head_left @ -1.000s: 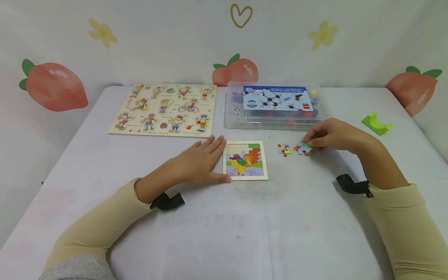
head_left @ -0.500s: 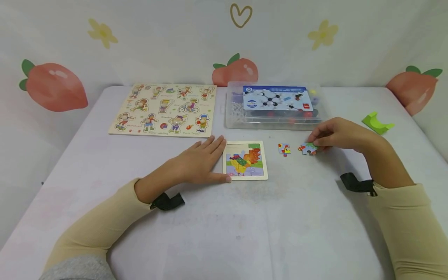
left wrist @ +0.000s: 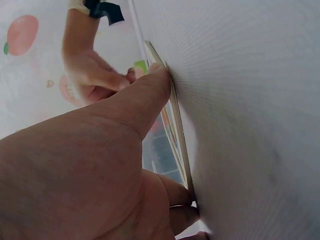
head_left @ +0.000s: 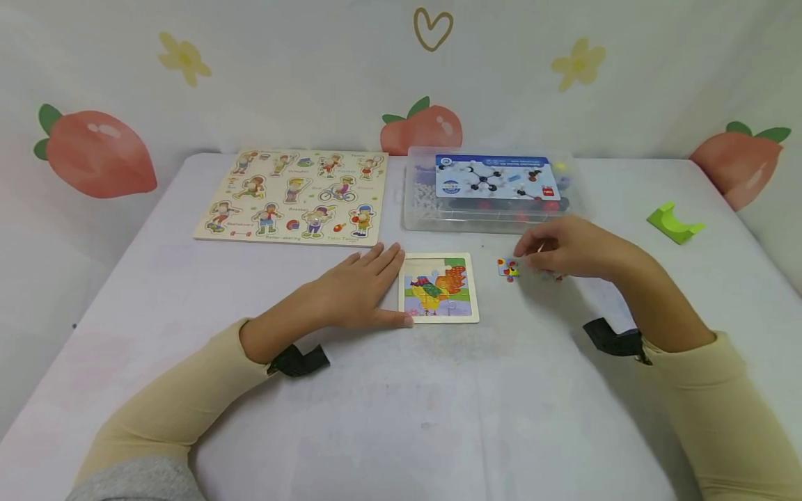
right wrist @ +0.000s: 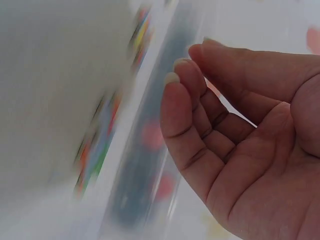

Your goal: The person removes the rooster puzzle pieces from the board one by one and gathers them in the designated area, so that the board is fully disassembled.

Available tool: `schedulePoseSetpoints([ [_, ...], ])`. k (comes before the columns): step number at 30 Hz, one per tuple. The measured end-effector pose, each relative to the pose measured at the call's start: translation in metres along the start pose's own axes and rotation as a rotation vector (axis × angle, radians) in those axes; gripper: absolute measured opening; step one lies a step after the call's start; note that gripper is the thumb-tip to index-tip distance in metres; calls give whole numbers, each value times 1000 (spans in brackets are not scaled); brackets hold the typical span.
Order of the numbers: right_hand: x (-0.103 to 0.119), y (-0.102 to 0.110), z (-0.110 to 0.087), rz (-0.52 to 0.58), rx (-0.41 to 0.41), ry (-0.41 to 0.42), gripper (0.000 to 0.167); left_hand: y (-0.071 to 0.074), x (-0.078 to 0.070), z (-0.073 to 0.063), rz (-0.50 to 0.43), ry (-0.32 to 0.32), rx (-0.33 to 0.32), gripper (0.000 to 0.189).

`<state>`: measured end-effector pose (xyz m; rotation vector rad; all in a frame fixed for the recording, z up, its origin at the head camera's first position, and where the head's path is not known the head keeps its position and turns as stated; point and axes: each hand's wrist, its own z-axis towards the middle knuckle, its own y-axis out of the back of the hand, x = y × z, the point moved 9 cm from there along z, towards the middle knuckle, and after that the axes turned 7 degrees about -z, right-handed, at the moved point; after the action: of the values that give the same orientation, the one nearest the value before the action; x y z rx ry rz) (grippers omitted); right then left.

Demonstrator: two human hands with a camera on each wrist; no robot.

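Note:
A small framed jigsaw [head_left: 474, 289] with a colourful bird picture lies mid-table, its upper left part bare of pieces. Along its left side my left hand [head_left: 351, 296] rests with fingers extended, the thumb at the lower left corner. To the right of the frame is a loose puzzle piece [head_left: 508, 270] with a bird's head. My right hand [head_left: 579, 247] hovers just beside it, thumb and fingers curved loosely with nothing between them in the right wrist view. Beneath this hand lies a second puzzle piece [right wrist: 99, 142], mostly hidden in the head view and blurred in the wrist view.
Behind the frame stands a clear plastic box [head_left: 495, 224] with a molecule-model label. A wooden peg board [head_left: 291, 195] with sports figures lies at the back left. A green curved block [head_left: 675, 223] sits at the far right.
My right hand first shifted slightly right with the second piece, then let it go and moved left over it towards the bird's-head piece. My left hand and the frame have stayed put.

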<state>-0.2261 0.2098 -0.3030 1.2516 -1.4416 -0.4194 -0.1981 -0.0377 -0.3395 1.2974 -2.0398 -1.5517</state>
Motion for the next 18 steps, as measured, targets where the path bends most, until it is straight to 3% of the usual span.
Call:
schedulePoseSetpoints([
  [8,64,-28,27,-153,20,134,17,-1,-1,0,2,-9,-7,107],
  [18,81,-48,40,-305,11,118,34,0,-1,0,-5,-1,-1,108],
])
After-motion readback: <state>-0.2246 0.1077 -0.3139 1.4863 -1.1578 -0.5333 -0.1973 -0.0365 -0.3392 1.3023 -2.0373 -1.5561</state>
